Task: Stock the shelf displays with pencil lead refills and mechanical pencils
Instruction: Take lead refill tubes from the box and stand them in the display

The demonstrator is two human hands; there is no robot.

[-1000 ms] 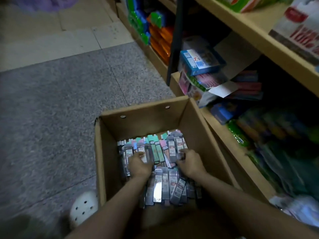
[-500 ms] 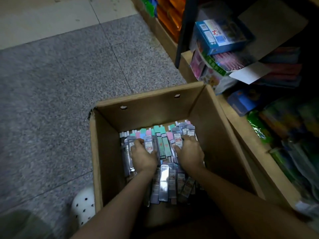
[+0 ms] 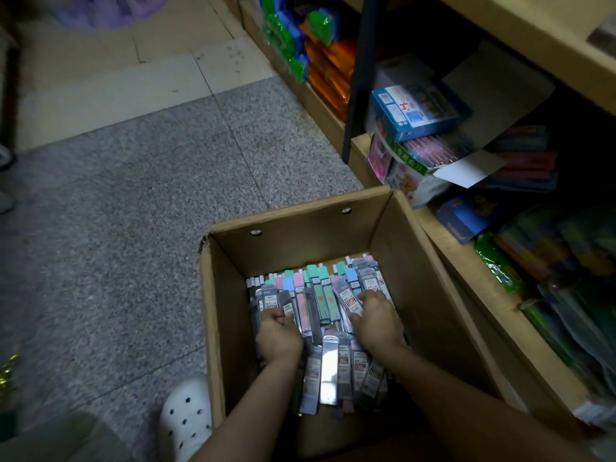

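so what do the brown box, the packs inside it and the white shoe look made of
The brown open-topped box looks like matte corrugated cardboard: raw tan walls, a torn corner, punched holes. The slim hanging packs seem to be glossy clear plastic sleeves over pastel card or plastic, judging by their glare. The white perforated shoe looks like moulded foam or rubber; which one is unclear.

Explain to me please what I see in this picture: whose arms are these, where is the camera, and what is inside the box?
There is no machine here. A person wears one camera on the head, looking down, so the two bare arms are their own. Both hands reach into an open cardboard box on the grey floor. The box holds many slim packets, probably pencil lead refills, some with pastel tops. The left hand is curled around some packets; the right hand lies spread over others, so a firm grip there is unclear. To the right stands a wooden shelf with coloured goods, including a blue carton. A white shoe shows beside the box.
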